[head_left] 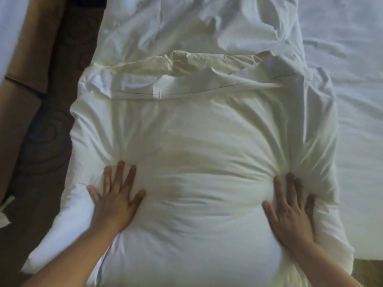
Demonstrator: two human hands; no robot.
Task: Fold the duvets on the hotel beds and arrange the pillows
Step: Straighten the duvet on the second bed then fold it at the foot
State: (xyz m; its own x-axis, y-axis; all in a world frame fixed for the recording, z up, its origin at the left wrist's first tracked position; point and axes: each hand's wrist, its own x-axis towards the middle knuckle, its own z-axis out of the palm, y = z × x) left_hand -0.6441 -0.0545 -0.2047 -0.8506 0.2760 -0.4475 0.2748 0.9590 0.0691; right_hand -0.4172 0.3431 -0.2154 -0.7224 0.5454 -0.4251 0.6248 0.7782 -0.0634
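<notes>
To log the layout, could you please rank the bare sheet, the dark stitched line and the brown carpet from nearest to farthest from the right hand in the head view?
1. Bare sheet, just right of the right hand.
2. Dark stitched line, ahead, across the bedding.
3. Brown carpet, far left, off the bed.

The pillow (203, 146) lay on the bed (352, 100), the duvet (196, 27) at its 12 o'clock. On it, the left hand (116, 201) lay at 8 o'clock, the right hand (290, 212) at 4.
</notes>
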